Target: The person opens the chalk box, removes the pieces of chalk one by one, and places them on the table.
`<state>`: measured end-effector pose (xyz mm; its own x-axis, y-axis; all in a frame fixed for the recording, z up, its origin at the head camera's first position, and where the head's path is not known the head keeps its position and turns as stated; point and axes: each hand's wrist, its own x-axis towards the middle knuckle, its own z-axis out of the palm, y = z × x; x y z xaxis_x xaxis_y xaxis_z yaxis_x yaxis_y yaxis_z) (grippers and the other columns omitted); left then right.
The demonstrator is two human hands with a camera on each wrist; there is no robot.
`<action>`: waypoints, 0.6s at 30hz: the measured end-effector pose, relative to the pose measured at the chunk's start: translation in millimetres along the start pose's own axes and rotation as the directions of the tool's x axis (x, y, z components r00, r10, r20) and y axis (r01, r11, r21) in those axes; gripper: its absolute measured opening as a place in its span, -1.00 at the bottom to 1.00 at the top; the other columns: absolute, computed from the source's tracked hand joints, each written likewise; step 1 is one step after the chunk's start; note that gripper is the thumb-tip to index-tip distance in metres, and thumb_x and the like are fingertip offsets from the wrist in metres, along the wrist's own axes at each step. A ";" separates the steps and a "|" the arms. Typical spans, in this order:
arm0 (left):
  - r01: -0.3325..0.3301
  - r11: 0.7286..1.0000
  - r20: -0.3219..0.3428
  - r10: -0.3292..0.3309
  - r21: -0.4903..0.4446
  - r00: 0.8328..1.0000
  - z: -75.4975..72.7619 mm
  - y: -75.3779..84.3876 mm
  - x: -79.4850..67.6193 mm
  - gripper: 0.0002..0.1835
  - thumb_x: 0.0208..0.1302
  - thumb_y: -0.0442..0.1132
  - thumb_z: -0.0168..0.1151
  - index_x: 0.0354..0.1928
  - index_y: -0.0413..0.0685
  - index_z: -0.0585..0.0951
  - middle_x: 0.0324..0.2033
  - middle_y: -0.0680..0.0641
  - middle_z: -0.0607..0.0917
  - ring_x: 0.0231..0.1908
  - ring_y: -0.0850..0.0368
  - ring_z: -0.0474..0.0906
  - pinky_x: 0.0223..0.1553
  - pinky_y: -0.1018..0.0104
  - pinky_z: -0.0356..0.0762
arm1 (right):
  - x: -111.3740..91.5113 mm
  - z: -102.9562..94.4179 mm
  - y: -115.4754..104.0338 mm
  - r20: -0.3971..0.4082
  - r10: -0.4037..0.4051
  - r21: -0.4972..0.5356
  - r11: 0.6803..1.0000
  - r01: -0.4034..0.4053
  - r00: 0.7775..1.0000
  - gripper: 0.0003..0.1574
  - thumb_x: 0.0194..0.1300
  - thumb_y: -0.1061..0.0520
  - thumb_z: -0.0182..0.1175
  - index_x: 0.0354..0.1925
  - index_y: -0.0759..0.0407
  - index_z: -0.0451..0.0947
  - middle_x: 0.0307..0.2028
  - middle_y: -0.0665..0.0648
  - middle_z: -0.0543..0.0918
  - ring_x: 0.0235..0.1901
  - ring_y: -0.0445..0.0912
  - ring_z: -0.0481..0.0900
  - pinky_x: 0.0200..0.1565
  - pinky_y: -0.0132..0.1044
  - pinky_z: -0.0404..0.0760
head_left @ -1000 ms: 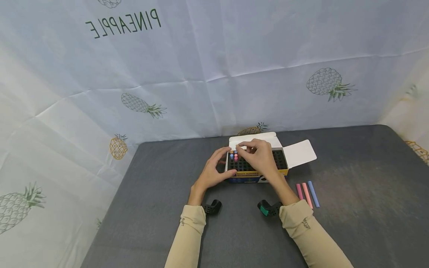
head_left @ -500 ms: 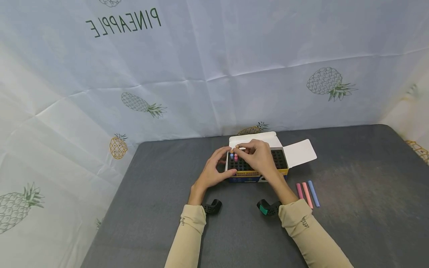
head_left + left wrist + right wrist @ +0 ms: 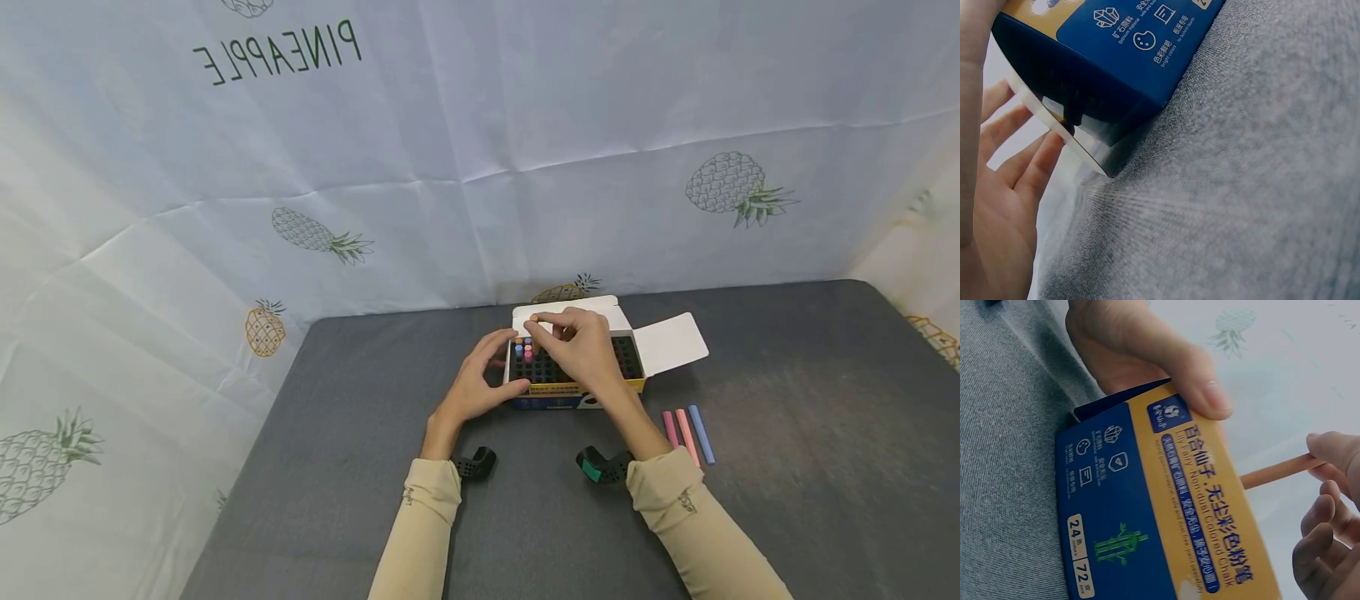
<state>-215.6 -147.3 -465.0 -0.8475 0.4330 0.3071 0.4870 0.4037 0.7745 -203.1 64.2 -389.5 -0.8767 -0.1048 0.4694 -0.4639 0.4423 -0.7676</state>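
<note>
An open chalk box [image 3: 551, 402], blue and yellow with a black holed insert, stands near the table's far side. My left hand [image 3: 474, 385] grips its left end, the thumb at the front and the fingers towards the back. Between thumb and fingertips my right hand [image 3: 581, 346] pinches an orange chalk stick [image 3: 1279, 473] over the left part of the box. In the right wrist view the stick's lower end is hidden behind the box's front edge. Several blue, orange and pink chalk sticks [image 3: 528, 353] fill holes at the insert's left end.
Pink [image 3: 671, 427], salmon [image 3: 687, 437] and blue chalk sticks [image 3: 702, 434] lie on the grey table [image 3: 360, 500] beside my right forearm. The white lid [image 3: 615, 312] rises behind the box, and a white side flap [image 3: 670, 343] sticks out to the right.
Since half a second ago, my right hand has risen slightly and moved a little right with the orange chalk stick. My left hand and the box stay in place.
</note>
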 end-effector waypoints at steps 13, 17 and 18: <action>-0.006 1.000 0.009 0.006 -0.002 1.000 -0.6 -0.4 -0.1 0.05 0.19 0.55 0.17 0.53 0.02 0.32 0.50 -0.10 0.32 0.25 -0.08 0.52 0.22 -0.02 0.60 | -10.6 -16.5 -6.2 0.042 0.012 -0.003 1.000 -0.012 0.999 -0.78 0.30 0.09 0.43 -0.15 0.19 0.83 -0.64 0.08 0.48 -0.64 -0.19 0.31 -0.51 -0.35 0.33; -0.017 1.000 0.003 0.017 -0.001 1.000 -0.6 -0.1 -0.1 0.03 0.21 0.53 0.17 0.53 0.01 0.32 0.50 -0.13 0.33 0.23 -0.10 0.52 0.20 -0.03 0.61 | -14.6 -20.2 -6.0 0.064 0.019 0.000 1.000 -0.019 0.998 -0.81 0.31 0.08 0.42 -0.19 0.16 0.84 -0.65 0.08 0.47 -0.65 -0.20 0.31 -0.54 -0.36 0.33; -0.018 1.000 0.000 0.018 -0.002 1.000 -0.7 -0.1 -0.1 0.02 0.21 0.53 0.17 0.53 0.02 0.33 0.50 -0.14 0.33 0.23 -0.10 0.53 0.19 -0.04 0.61 | -15.6 -21.1 -6.2 0.069 0.024 0.001 1.000 -0.024 0.997 -0.81 0.31 0.08 0.42 -0.19 0.16 0.84 -0.65 0.08 0.47 -0.66 -0.20 0.31 -0.54 -0.36 0.33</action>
<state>-215.7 -147.9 -464.7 -0.8383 0.4405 0.3212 0.5021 0.3942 0.7697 -184.0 81.9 -382.9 -0.8942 -0.1557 0.4198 -0.4430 0.4433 -0.7792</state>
